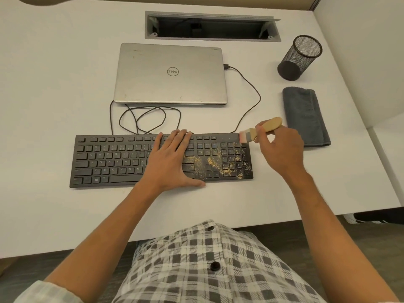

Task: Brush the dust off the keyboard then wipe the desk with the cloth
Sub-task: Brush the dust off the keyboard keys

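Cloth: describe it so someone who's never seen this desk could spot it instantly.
Start at the black keyboard in the middle of the white desk and look past its right end. The cloth lies there, folded into a long strip, just nearer than the black mesh pen cup. It is the only soft, dark grey thing on the desk.

A black keyboard lies on a white desk. Yellow dust is spread over the keys on its right side. The left hand lies flat on the middle of the keyboard, fingers straight. The right hand holds a small wooden brush. The bristles touch the far right corner of the keyboard. A folded grey cloth lies just right of the brush. Behind the cloth stands a black mesh cup. A shut silver laptop sits behind the keyboard, with a black cable plugged into it.
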Demonstrator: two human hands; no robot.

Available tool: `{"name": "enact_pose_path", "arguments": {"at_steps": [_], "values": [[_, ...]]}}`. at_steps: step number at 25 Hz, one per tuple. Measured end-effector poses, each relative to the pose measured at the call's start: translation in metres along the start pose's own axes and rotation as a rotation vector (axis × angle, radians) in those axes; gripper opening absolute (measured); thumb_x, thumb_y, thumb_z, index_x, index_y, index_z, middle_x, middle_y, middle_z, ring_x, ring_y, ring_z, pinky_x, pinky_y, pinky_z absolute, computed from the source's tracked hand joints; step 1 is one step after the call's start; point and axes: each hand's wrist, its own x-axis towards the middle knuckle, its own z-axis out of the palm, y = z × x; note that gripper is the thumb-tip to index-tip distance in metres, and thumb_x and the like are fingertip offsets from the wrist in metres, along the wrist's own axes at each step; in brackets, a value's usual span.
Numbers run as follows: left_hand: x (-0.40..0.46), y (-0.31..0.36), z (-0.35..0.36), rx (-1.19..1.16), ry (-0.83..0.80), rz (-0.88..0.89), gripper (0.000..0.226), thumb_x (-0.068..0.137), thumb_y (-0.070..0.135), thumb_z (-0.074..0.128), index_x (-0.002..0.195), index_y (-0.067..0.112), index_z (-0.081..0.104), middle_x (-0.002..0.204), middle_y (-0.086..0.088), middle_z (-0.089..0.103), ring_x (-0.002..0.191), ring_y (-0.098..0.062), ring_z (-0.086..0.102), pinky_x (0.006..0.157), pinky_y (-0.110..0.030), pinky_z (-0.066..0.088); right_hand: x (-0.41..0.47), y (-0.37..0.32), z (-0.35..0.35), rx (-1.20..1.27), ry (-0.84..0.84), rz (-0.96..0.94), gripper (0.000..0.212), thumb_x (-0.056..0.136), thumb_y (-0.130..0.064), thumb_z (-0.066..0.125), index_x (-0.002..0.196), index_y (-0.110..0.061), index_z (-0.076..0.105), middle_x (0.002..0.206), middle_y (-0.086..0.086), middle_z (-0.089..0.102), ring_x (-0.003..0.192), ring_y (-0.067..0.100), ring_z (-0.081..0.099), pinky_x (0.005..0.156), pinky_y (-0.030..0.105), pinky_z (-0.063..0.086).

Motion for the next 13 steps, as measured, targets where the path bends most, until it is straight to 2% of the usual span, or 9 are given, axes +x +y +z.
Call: {"name": "enact_pose_path", "arguments": {"at_steps": [2, 5, 7, 10, 13], "values": [[-0.007, -0.014, -0.005, 0.005, 0.004, -0.030, 0.144, 0.054, 0.107, 0.035, 0.163, 0.015, 0.016, 0.168, -0.005, 0.020, 0.157, -0.023, 0.012, 0.126, -0.053, 0.000, -0.003, -0.010, 0.002, 0.012, -0.005, 0.020, 0.034, 0.097, -0.043, 0.045, 0.094, -0.022, 0.070, 0.077, -0.004, 0.071, 0.063, 0.017, 0.059, 0.064, 0.037, 0.051], [-0.022, -0.037, -0.011, 0.018, 0.002, -0.059, 0.145, 0.053, 0.107, 0.035, 0.162, 0.014, 0.018, 0.168, -0.006, 0.021, 0.156, -0.023, 0.014, 0.126, -0.053, 0.000, -0.012, -0.036, 0.002, 0.253, 0.014, 0.013, 0.027, 0.098, -0.036, 0.051, 0.098, -0.020, 0.072, 0.083, -0.010, 0.071, 0.074, 0.011, 0.062, 0.068, 0.040, 0.053], [-0.031, -0.050, -0.014, 0.039, 0.008, -0.058, 0.144, 0.054, 0.106, 0.036, 0.161, 0.012, 0.021, 0.167, -0.007, 0.025, 0.155, -0.023, 0.018, 0.125, -0.055, 0.004, -0.024, -0.056, 0.009, 0.304, -0.046, -0.005, 0.022, 0.098, -0.035, 0.053, 0.099, -0.022, 0.071, 0.080, -0.011, 0.071, 0.076, 0.008, 0.063, 0.068, 0.040, 0.054], [-0.041, -0.067, -0.020, 0.054, 0.013, -0.081, 0.144, 0.053, 0.107, 0.037, 0.160, 0.011, 0.024, 0.165, -0.007, 0.028, 0.154, -0.023, 0.021, 0.125, -0.056, 0.008, -0.039, -0.081, 0.023, 0.384, -0.154, -0.015, 0.019, 0.098, -0.033, 0.054, 0.093, -0.024, 0.071, 0.077, -0.012, 0.072, 0.078, 0.008, 0.067, 0.073, 0.041, 0.056], [-0.050, -0.085, -0.026, 0.040, -0.004, -0.122, 0.146, 0.050, 0.108, 0.038, 0.161, 0.014, 0.022, 0.166, -0.005, 0.026, 0.155, -0.022, 0.018, 0.125, -0.056, 0.007, -0.050, -0.100, 0.034, 0.381, -0.189, -0.067, 0.026, 0.099, -0.036, 0.053, 0.085, -0.025, 0.072, 0.079, -0.011, 0.072, 0.074, 0.008, 0.066, 0.069, 0.039, 0.054]]}}
